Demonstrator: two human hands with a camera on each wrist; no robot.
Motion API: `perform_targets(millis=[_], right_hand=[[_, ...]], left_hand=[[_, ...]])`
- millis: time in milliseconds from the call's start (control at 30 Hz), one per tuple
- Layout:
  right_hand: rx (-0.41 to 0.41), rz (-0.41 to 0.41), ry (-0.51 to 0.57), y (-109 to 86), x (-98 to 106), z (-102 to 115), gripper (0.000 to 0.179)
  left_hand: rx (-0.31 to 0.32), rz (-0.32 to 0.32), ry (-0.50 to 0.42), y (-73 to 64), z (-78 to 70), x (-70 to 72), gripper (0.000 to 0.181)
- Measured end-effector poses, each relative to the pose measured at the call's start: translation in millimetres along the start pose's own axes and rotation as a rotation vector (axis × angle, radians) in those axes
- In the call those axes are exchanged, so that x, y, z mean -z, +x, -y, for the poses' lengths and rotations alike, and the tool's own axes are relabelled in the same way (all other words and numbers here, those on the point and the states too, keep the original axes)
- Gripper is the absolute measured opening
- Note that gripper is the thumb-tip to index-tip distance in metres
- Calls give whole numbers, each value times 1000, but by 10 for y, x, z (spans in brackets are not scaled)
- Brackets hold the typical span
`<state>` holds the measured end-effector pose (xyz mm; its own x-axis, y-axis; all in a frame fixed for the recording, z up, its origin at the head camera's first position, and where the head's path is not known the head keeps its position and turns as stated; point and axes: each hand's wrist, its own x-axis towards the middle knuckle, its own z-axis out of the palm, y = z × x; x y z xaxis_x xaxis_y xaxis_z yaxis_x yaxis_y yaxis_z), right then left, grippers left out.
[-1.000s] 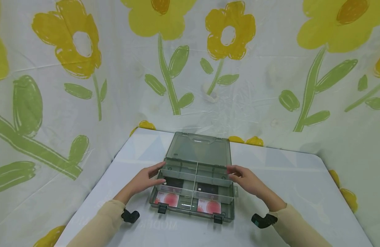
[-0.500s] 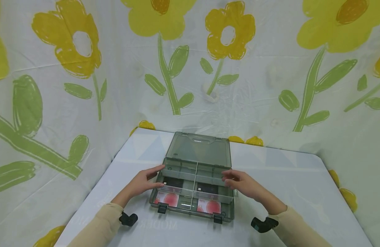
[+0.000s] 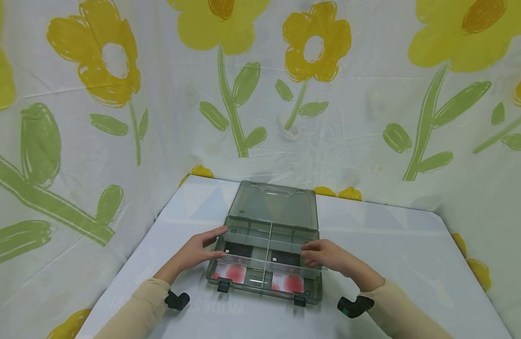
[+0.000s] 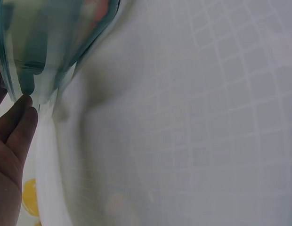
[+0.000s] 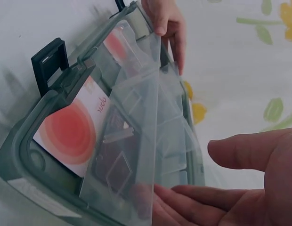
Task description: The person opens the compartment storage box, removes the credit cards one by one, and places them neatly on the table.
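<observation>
A translucent grey-green compartment box (image 3: 264,292) lies on the table with its lid (image 3: 277,203) folded back. Two pinkish-white cards with red circles, a left card (image 3: 236,273) and a right card (image 3: 292,283), lie in the front row. Behind them, two dark flat pieces, a left piece (image 3: 240,249) and a right piece (image 3: 286,258), lie in the middle row. My left hand (image 3: 194,249) rests its extended fingers against the box's left side. Over the right middle compartment hovers my right hand (image 3: 328,256); its thumb stands apart from fingers near a clear divider (image 5: 146,155).
Two black latches, a left latch (image 3: 224,285) and a right latch (image 3: 300,299), project from the box's front. The white table (image 3: 391,263) stretches to both sides. A flower-printed curtain (image 3: 349,117) hangs behind and along the sides.
My right hand has moved from the box's right rear edge forward and inward, over the right middle compartment. My left hand has shifted slightly, staying at the left edge.
</observation>
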<state>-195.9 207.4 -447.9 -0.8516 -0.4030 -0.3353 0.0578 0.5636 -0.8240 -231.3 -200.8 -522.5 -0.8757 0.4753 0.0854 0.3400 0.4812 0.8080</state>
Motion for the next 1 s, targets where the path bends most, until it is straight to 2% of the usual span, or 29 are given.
perform_targets(millis=[300, 467, 600, 833, 1000], right_hand=[[-70, -25, -62, 139, -113, -14, 44], [-57, -4, -79, 195, -166, -22, 44], [-45, 8, -52, 200, -184, -30, 47], [-48, -12, -23, 185, -198, -60, 44], [-43, -12, -8, 181, -220, -50, 47]], left_hand=[[-10, -2, -17, -7, -13, -12, 72], [-11, -2, -12, -9, 1, -16, 73], [-1, 2, 6, -9, 4, -10, 74], [27, 11, -1, -10, -13, 9, 77], [22, 10, -1, -5, -13, 8, 77]])
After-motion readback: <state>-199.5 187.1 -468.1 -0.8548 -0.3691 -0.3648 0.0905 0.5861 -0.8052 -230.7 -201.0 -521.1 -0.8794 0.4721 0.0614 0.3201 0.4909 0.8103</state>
